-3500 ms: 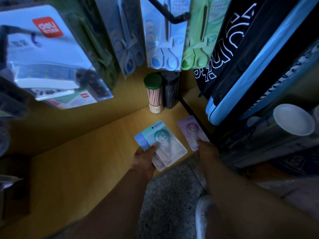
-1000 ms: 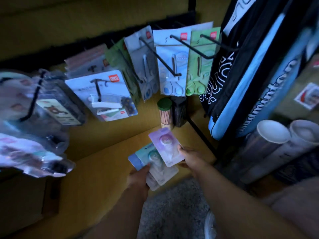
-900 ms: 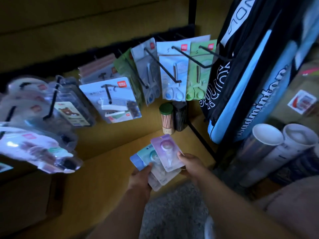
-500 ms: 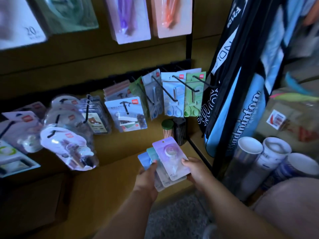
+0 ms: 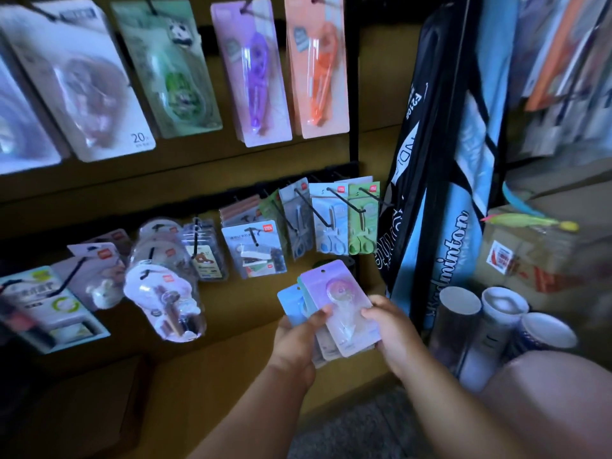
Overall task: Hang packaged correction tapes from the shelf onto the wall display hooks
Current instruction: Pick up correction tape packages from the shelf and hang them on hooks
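The light is dim. A brown wall (image 5: 377, 77) carries black hook rails (image 5: 205, 197) with hanging packs (the near ones are blurred). Below runs a wooden shelf (image 5: 238, 352), and the floor (image 5: 347, 432) is grey and speckled. At right stand a black-and-blue badminton bag (image 5: 450, 193), white-capped rolls (image 5: 496, 326) and a cardboard box (image 5: 536, 256).

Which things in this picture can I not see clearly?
All in the head view:
- Packs under the purple pack: covered by it and both hands, left hand, right hand; their number is unclear.
- Print on the hanging packages: blurred.
- Upper hooks: cut off by the top edge.
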The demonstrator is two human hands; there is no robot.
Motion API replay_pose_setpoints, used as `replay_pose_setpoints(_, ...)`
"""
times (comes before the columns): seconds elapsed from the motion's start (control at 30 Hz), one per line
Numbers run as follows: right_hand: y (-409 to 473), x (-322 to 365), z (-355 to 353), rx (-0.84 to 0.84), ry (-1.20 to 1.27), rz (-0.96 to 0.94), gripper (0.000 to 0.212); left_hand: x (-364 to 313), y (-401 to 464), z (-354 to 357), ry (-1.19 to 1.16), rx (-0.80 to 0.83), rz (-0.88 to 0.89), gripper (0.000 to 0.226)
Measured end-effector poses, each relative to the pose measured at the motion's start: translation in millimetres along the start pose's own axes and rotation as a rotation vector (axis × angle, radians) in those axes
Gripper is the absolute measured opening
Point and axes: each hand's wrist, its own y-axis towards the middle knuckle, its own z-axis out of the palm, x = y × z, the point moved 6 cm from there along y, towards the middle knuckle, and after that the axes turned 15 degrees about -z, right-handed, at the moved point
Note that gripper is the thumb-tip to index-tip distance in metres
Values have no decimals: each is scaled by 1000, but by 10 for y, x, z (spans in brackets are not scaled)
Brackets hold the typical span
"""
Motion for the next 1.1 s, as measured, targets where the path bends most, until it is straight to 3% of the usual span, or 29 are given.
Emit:
replay_pose_setpoints(0.07, -13, 209, -20, -11, -12, -57, 17, -64, -117, 92, 9, 29, 35, 70)
replay_pose_setpoints(0.17, -59, 533, -31, 14, -59, -138, 46, -192, -302, 258, 37, 85, 106, 64)
replay_pose_setpoints(0.33, -92, 989, -74, -16, 30, -245, 19, -435, -610, 535, 95, 182, 212, 56)
replay_pose_setpoints(0.53, -56, 1316, -168, -96, 112, -326, 18, -635, -819, 648, 55, 216, 215, 62)
replay_pose_setpoints(0.7, 44, 1549, -178, -78, 128, -351, 21, -840, -919, 713, 31, 180, 256, 29)
replay_pose_setpoints(0.87, 332, 2190, -202, -127, 233, -497, 34, -1258, -1128, 892, -16, 187, 342, 36)
replay_pose_setpoints(1.1, 751, 3200, -269, -238, 227, -720, 23, -1664, -1291, 1004, 46, 212, 502, 35)
